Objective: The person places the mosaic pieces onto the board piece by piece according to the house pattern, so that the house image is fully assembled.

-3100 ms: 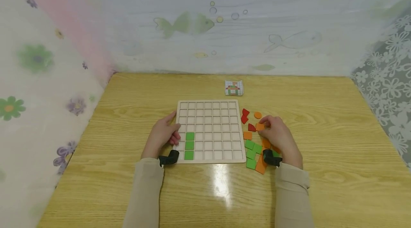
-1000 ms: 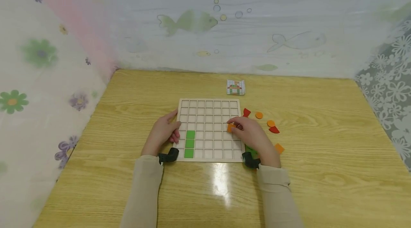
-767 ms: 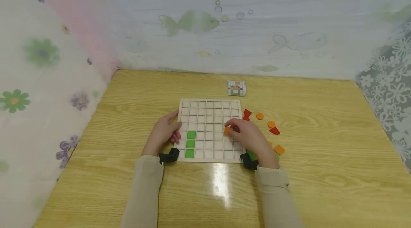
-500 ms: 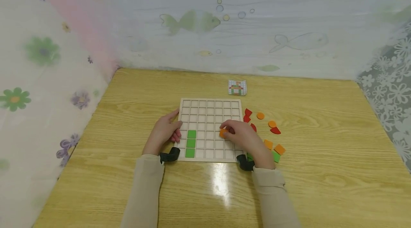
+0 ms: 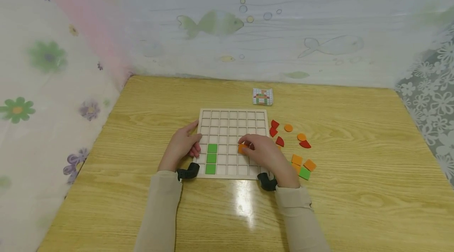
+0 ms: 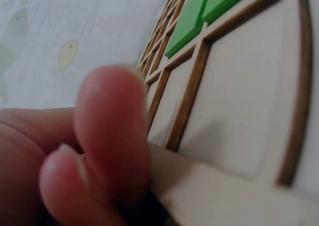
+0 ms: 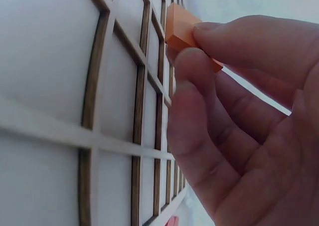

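Note:
A wooden grid board (image 5: 227,139) lies flat on the table. In its second column from the left, three green square tiles (image 5: 211,158) form a stack in the lower rows. My left hand (image 5: 179,146) rests against the board's left edge, thumb at the rim and lower fingers loosely bent; it holds nothing loose. Between thumb and fingers, my right hand (image 5: 264,152) pinches an orange square tile (image 7: 182,26) over the right-centre cells. From the right wrist, the tile looks tilted, close above the board's surface.
Right of the board lie red quarter-round tiles (image 5: 280,141), orange round tiles (image 5: 288,128), orange squares (image 5: 310,165) and a green square (image 5: 304,173). My right wrist covers part of this pile. A small pattern card (image 5: 263,97) sits behind the board.
My right hand took an orange square from the pile and carried it left over the board, lately drifting further left. A few loose tiles shifted right. The left hand stayed at the edge.

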Demonstrator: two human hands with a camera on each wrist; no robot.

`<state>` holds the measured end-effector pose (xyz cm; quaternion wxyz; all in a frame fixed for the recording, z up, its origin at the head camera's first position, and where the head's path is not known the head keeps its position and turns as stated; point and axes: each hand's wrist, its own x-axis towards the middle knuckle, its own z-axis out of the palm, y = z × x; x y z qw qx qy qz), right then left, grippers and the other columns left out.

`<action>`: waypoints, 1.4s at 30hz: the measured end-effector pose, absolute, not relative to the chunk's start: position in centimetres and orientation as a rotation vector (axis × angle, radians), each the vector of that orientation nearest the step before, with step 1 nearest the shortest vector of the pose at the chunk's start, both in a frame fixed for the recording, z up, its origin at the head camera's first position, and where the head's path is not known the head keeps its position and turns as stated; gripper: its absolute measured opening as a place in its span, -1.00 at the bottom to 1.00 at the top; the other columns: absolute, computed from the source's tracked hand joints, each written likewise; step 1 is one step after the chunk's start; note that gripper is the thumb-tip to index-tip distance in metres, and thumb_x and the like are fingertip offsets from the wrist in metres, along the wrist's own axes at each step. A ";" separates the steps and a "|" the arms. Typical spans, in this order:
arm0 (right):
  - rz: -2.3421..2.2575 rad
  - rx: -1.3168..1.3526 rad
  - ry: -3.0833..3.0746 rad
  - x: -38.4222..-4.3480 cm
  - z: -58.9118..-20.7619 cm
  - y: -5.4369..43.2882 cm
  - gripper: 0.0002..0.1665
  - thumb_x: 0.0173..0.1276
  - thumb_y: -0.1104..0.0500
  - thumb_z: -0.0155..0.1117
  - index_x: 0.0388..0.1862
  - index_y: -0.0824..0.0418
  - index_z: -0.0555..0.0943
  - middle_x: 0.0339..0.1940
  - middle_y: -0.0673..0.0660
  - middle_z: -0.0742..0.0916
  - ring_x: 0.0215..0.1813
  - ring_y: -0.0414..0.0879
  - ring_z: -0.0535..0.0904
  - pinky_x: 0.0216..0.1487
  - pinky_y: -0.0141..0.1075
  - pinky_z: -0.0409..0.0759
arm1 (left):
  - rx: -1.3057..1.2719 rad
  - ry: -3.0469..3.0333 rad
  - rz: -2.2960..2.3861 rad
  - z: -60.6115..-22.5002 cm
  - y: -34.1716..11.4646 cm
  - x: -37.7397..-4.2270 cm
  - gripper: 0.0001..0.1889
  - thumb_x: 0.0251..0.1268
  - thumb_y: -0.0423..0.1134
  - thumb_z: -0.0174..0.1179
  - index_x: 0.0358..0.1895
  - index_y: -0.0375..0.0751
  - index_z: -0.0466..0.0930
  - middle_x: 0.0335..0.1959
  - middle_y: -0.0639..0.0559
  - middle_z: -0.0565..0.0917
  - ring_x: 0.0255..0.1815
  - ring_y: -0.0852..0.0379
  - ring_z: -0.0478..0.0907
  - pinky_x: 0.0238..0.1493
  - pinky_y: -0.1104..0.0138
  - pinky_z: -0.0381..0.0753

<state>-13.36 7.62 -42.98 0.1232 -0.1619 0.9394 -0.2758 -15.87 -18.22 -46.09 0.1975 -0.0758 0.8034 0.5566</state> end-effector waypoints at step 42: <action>-0.750 -0.862 2.638 -11.9 -42.9 3.6 -0.80 0.22 0.21 0.16 -0.21 0.00 0.64 -0.45 -0.19 0.56 -0.37 -0.28 0.43 -0.30 -0.42 0.41 | -0.203 2.263 1.557 -46.1 -18.1 -15.9 -0.42 0.29 -0.20 0.00 0.36 0.15 0.08 -0.66 -0.21 0.55 -0.71 -0.05 0.54 -0.66 0.25 0.53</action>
